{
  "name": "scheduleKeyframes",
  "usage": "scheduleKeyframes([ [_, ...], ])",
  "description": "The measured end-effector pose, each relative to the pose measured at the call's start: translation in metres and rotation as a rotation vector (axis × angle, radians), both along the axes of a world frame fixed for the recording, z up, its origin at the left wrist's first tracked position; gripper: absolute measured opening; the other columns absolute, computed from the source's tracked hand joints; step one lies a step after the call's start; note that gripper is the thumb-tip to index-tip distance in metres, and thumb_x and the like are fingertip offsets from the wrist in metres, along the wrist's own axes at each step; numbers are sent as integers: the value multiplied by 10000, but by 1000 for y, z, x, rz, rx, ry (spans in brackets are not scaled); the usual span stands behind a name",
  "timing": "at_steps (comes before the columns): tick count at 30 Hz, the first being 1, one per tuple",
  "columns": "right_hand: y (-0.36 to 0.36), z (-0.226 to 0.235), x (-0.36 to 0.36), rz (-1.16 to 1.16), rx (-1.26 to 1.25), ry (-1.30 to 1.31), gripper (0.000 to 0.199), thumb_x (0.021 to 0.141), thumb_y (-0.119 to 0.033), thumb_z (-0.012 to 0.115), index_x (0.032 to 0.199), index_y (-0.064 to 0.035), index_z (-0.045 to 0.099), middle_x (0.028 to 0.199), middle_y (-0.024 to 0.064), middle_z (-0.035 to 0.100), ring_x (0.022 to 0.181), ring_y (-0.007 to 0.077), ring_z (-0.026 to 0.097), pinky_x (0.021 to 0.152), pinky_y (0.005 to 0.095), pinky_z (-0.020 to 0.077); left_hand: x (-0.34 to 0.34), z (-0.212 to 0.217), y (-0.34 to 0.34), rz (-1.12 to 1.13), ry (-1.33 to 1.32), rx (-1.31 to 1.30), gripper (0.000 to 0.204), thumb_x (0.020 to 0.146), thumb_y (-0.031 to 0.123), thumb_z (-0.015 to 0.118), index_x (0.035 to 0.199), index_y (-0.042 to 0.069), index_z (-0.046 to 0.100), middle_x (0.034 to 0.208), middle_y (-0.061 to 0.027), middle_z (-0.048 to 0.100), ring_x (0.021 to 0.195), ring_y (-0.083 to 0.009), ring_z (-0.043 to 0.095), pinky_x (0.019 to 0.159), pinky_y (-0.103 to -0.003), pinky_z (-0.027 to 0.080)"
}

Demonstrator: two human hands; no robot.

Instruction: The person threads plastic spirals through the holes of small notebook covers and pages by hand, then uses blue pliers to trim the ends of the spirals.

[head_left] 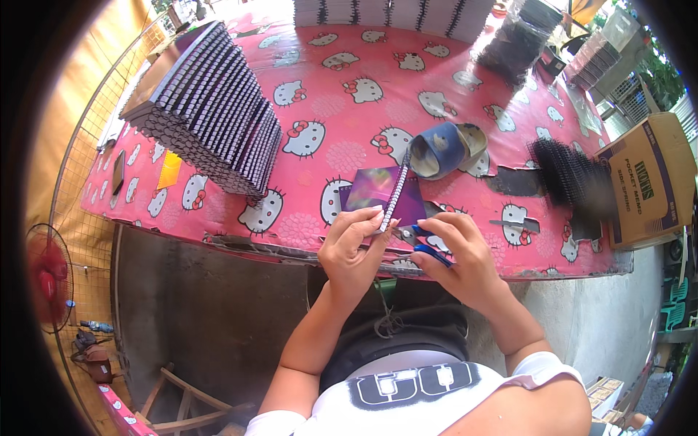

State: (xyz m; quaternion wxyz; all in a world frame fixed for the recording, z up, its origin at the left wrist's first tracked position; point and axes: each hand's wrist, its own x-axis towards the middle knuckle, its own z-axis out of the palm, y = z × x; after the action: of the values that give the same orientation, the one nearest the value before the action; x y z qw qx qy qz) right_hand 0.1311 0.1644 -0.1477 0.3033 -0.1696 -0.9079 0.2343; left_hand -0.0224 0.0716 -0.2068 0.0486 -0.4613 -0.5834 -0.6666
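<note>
A purple-covered spiral notebook (372,190) lies near the table's front edge, its white-and-black spiral binding (395,196) slanting toward me. My left hand (352,251) is closed on the near end of that binding, thumb and fingers pinching it. In my right hand (463,251) is a pair of blue-handled pliers (430,253), the fingers wrapped round the handles. The jaws are beside the binding's near end, close to my left fingertips; whether they touch the wire I cannot tell. Just beyond the notebook rests a blue slide sandal (435,149).
A tall stack of spiral notebooks (218,109) stands at the left, with more notebooks (392,16) along the back. To the right are a heap of black spiral coils (571,174), a cardboard box (647,182) and a small blade-like tool (515,224) on the pink table cover (320,94).
</note>
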Motion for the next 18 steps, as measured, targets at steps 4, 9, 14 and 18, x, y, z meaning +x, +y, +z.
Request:
scheduleKeyframes([
  [4, 5, -6, -7, 106, -238, -32, 348, 818, -216, 743, 1089, -26, 635, 915, 166, 640, 848, 285, 630, 726, 383, 510, -2, 1, -1, -2, -13, -15, 210, 720, -155, 717, 898, -55, 668, 979, -175, 662, 841, -216, 691, 701, -287, 614],
  [9, 17, -15, -7, 347, -1837, -84, 293, 929, -228, 645, 1079, 23, 628, 934, 85, 684, 854, 159, 661, 735, 306, 527, -18, 11, -3, -9, 190, 74, 253, 685, -131, 746, 899, -26, 663, 941, -151, 676, 812, -241, 676, 690, -309, 565],
  [14, 54, -28, 27, -259, -198, -168, 375, 823, -215, 725, 1105, 9, 622, 1066, 162, 642, 923, 267, 636, 824, 382, 497, -90, 116, -21, 233, -51, 516, 184, 786, 35, 775, 811, 41, 593, 885, -73, 662, 792, -145, 622, 670, -279, 503],
  [18, 90, -45, 62, -410, 136, -433, 407, 778, -207, 745, 1109, -5, 623, 1232, 201, 562, 1065, 369, 576, 923, 406, 462, -209, 215, -76, 338, -311, 575, 176, 805, 60, 770, 825, -11, 610, 838, -85, 666, 753, -131, 609, 664, -295, 493],
])
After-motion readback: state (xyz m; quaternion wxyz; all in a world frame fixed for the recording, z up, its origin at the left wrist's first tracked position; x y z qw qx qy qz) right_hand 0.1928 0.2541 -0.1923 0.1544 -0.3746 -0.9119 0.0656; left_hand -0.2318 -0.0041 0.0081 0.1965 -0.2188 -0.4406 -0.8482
